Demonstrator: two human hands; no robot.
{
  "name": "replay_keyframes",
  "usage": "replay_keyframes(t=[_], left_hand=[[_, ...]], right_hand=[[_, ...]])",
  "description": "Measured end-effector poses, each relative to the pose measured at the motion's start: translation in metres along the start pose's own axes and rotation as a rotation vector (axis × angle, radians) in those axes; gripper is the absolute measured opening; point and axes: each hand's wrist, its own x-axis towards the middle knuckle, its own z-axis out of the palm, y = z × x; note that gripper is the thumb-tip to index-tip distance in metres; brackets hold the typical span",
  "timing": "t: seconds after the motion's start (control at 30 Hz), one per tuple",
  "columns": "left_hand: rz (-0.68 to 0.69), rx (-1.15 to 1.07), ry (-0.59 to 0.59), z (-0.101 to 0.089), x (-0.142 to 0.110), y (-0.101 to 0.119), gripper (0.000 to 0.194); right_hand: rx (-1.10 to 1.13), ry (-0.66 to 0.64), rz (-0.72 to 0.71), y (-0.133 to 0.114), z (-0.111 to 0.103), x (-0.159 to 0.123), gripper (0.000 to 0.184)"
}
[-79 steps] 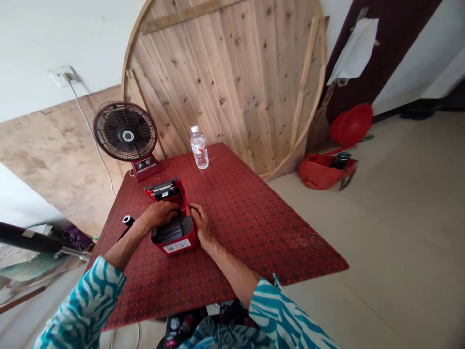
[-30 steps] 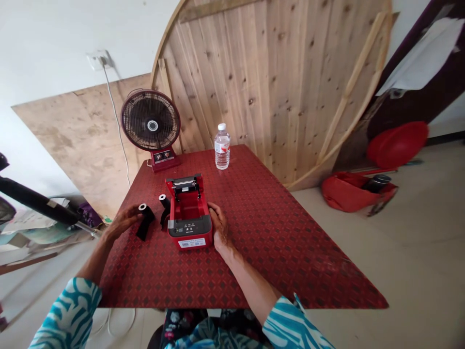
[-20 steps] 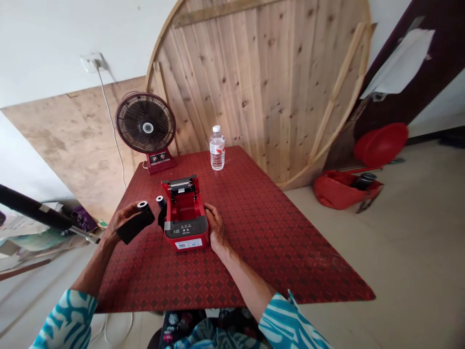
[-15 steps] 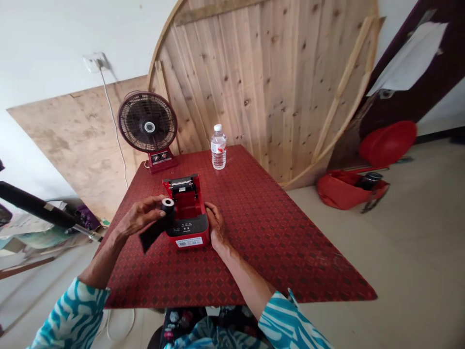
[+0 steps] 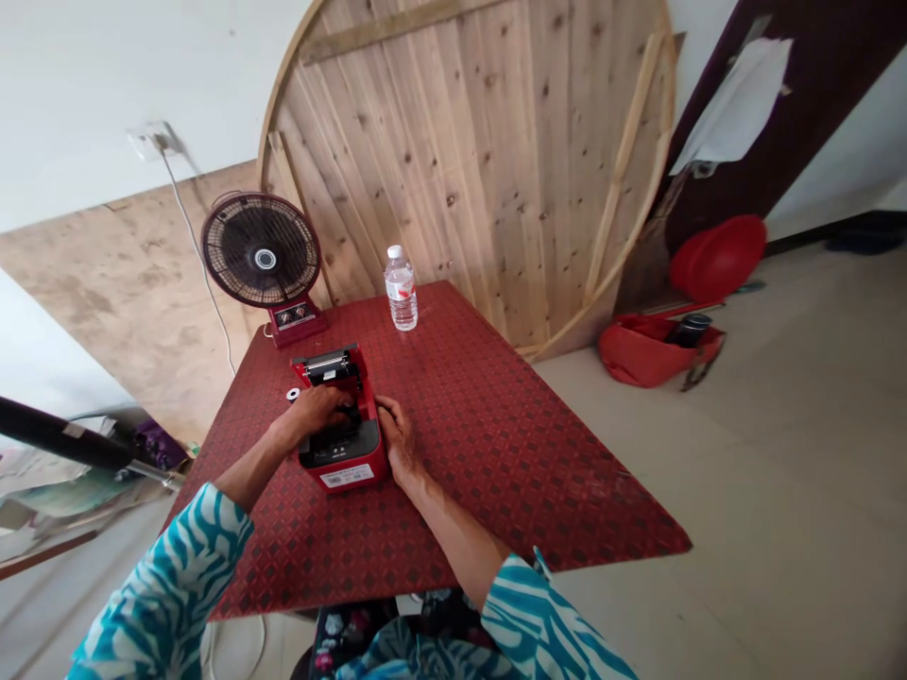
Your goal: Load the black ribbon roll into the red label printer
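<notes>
A red and black label printer [image 5: 345,472] stands on the table with its lid [image 5: 327,365] raised. My left hand [image 5: 322,409] reaches into its open compartment, fingers curled down around a black roll [image 5: 347,414]. The hand covers most of that roll, so how it sits inside is hidden. My right hand [image 5: 399,439] grips the printer's right side, its fingers along the upper edge. Just beyond my left wrist, a roll with a white end and dark core [image 5: 293,394] shows beside the printer, partly hidden.
A dark red fan [image 5: 264,260] and a water bottle [image 5: 402,293] stand at the back of the patterned red table [image 5: 488,453]. Behind leans a round wooden panel [image 5: 460,179]. On the floor to the right lie a red bag [image 5: 641,354] and a red basin [image 5: 719,257].
My left hand has carried the black roll from the printer's left side into its open compartment. My right hand stays on the printer's side. The whole view has shifted slightly.
</notes>
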Motion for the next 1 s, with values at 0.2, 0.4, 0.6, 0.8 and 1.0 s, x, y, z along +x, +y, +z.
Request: replay_keyframes(t=[0.2, 0.4, 0.6, 0.8, 1.0], left_hand=[[0.104, -0.274, 0.13, -0.003, -0.026, -0.009, 0.034], [0.144, -0.417, 0.303, 0.003, -0.078, -0.002, 0.036], [0.272, -0.252, 0.544, 0.018, -0.076, 0.004, 0.021], [0.403, -0.108, 0.716, 0.025, -0.091, 0.019, 0.015], [0.423, -0.034, 0.777, 0.042, -0.103, 0.03, 0.012]], right_hand=[[0.01, -0.002, -0.009, -0.004, 0.0, -0.001, 0.03], [0.016, 0.017, 0.019, -0.003, 0.0, -0.002, 0.031], [0.033, 0.014, 0.027, -0.001, 0.0, 0.0, 0.032], [0.021, 0.012, 0.024, -0.002, -0.001, -0.003, 0.032], [-0.04, 0.029, 0.013, -0.014, 0.004, 0.017, 0.043]])
